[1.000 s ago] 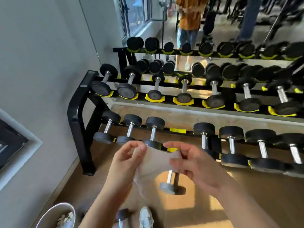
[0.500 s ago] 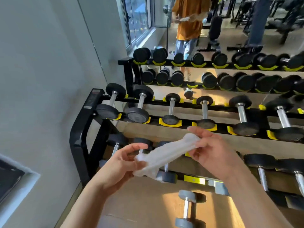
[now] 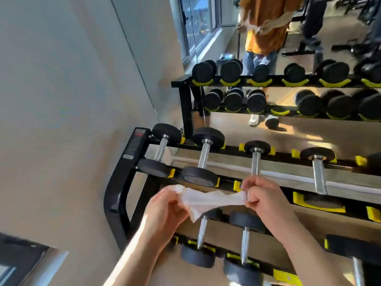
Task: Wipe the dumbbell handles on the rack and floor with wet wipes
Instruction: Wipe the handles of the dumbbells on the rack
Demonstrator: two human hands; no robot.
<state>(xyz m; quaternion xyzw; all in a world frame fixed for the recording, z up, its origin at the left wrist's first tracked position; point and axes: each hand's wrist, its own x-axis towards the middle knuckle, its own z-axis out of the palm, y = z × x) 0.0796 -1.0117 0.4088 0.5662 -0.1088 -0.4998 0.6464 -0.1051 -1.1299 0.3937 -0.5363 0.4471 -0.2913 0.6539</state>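
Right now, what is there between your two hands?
A white wet wipe, stretched from the left hand to the right hand, each pinching one end. The head view shows it.

A plain pale wall (image 3: 61, 100) fills the left side, crossed by one thin dark seam (image 3: 134, 65) that slants down toward the far left corner of the black rack (image 3: 115, 195). Low on this wall sits a dark panel (image 3: 18, 261) in a light frame. Beyond the rack's far edge a large mirror (image 3: 309, 131) covers the back wall, and bright patches of sunlight lie on the tan floor reflected in it. At the top, a window (image 3: 195, 23) with a grey sill (image 3: 206, 44) lets in daylight. Dark gym machines (image 3: 367, 38) show blurred in the mirror's upper right. A strip of tan floor (image 3: 179, 275) shows below the rack.
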